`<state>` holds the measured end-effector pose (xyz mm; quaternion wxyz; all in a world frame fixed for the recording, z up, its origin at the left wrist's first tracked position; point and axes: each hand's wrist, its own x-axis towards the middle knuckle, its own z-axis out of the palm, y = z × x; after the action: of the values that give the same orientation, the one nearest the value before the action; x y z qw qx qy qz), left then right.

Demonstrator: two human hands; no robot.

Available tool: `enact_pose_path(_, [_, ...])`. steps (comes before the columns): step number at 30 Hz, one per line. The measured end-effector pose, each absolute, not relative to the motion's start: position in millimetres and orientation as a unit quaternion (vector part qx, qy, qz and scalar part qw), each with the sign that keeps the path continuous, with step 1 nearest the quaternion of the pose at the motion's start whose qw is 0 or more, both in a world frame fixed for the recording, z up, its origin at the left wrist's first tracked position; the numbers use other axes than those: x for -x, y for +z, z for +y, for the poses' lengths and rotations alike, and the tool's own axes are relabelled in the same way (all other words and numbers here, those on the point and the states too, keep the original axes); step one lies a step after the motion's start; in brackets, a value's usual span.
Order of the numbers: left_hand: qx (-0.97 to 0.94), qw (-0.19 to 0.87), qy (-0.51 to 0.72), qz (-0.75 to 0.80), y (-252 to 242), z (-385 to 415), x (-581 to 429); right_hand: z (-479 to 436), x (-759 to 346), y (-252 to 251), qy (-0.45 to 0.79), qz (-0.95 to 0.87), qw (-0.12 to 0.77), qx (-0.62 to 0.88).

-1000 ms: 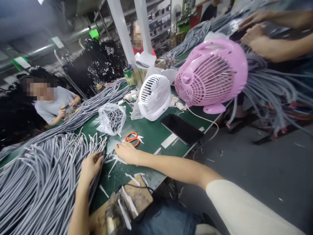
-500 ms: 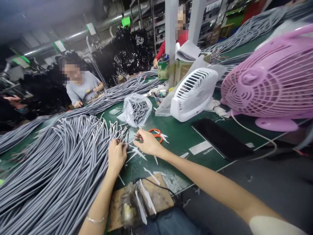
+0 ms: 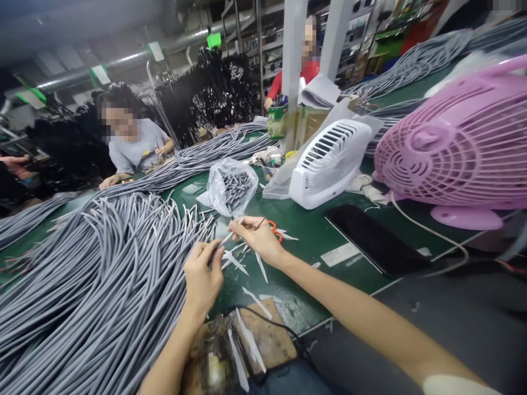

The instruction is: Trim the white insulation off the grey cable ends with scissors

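My left hand [image 3: 205, 274] is closed around a grey cable [image 3: 225, 240] near its pale end. The fingertips of my right hand [image 3: 261, 241] pinch that same end, and a thin dark piece shows above those fingers. Beside my left hand lies a large bundle of grey cables [image 3: 102, 274], with many cut ends turned toward the table's middle. Orange-handled scissors [image 3: 278, 235] lie partly hidden behind my right hand. White strips [image 3: 236, 263] are scattered on the green table below both hands. A clear bag [image 3: 233, 186] of short grey tubes sits just beyond them.
A white fan [image 3: 331, 164], a pink fan [image 3: 448, 142] and a black phone [image 3: 373, 238] occupy the right side. A stained board [image 3: 272, 334] lies at the near edge. Two co-workers, one in a grey shirt [image 3: 138, 145], are across the table. A green can [image 3: 277, 122] stands by a post.
My left hand has come away from the bundle's ends, rising slightly rightward with a cable. My right hand has moved a little right, now covering more of the scissors.
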<state>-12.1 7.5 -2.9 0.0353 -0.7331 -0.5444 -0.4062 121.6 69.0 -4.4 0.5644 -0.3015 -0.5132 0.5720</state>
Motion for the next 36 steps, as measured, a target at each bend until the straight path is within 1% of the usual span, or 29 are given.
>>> enact_pose_path(9, [0.731, -0.05, -0.429, -0.528, -2.4, 2.5, 6.0, 58.0, -116.9, -3.4, 0.574, -0.514, 0.556, 0.311])
enact_pose_path(12, [0.715, -0.091, -0.442, -0.534, -0.3, 1.9, 5.9, 55.2, -114.9, -5.6, 0.557, -0.534, 0.551, 0.318])
enact_pose_path(14, [0.687, -0.127, -0.456, -0.551, 1.4, 1.7, 7.1, 55.1, -117.1, -6.0, 0.518, -0.565, 0.535, 0.357])
enact_pose_path(17, [0.631, -0.172, -0.491, -0.576, 3.7, 2.0, 10.8, 53.9, -122.7, -4.6, 0.397, -0.664, 0.47, 0.425])
enact_pose_path(19, [0.606, -0.189, -0.513, -0.578, 4.4, 2.7, 13.5, 50.9, -124.8, -3.8, 0.304, -0.736, 0.437, 0.418])
enact_pose_path(22, [0.586, -0.204, -0.532, -0.576, 4.3, 3.5, 15.6, 44.2, -123.8, -4.8, 0.224, -0.788, 0.439, 0.369])
enact_pose_path(24, [0.581, -0.212, -0.536, -0.575, 4.0, 3.3, 15.5, 40.4, -122.1, -6.6, 0.198, -0.799, 0.436, 0.363])
enact_pose_path(28, [0.583, -0.219, -0.535, -0.572, 5.2, 0.9, 13.2, 37.8, -120.8, -8.8, 0.167, -0.814, 0.404, 0.382])
enact_pose_path(36, [0.598, -0.224, -0.515, -0.572, 6.2, -3.2, 10.3, 37.8, -123.4, -5.5, 0.161, -0.813, 0.417, 0.374])
